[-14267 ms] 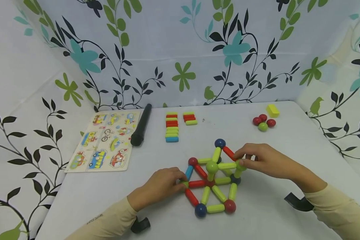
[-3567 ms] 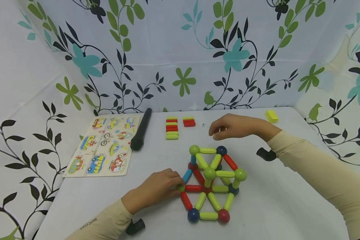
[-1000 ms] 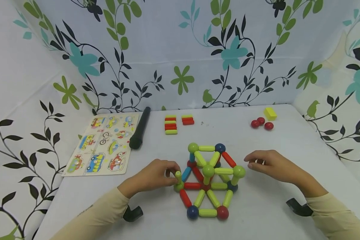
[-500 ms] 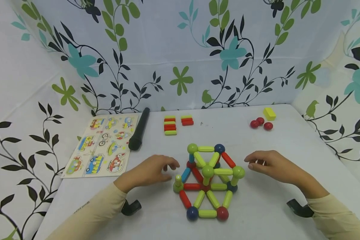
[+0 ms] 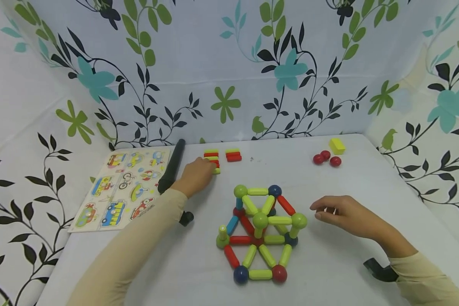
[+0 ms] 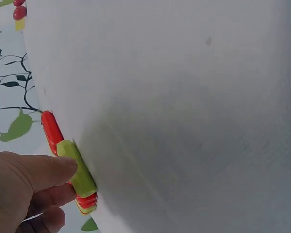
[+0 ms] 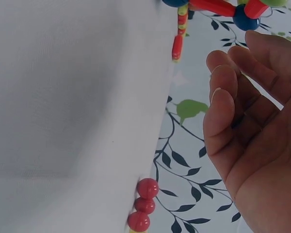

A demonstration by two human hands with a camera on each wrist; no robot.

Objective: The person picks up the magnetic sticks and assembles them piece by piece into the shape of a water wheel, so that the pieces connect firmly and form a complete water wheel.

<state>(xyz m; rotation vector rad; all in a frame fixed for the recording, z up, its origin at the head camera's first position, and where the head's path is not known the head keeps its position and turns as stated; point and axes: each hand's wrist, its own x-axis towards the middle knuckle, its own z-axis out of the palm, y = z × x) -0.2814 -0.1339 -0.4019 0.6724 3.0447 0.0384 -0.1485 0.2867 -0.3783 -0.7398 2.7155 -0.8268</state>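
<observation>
A white surface [image 5: 310,263] carries everything. On it, the ball-and-rod structure [image 5: 257,240] stands between the hands, one upright rod [image 5: 223,230] topping its left ball. Left of it lies a picture board [image 5: 116,191] of vehicles, a black microphone [image 5: 173,165] along its edge, beside the left wrist. The left hand [image 5: 199,175] partly hides a row of rods [image 5: 211,154]; its grip is pinched on the nearest green rod [image 6: 83,182]. The right hand [image 5: 340,214], loosely curled, holds nothing, just beside the structure. Farther back sit a yellow block [image 5: 337,146] and three red balls [image 5: 325,155].
</observation>
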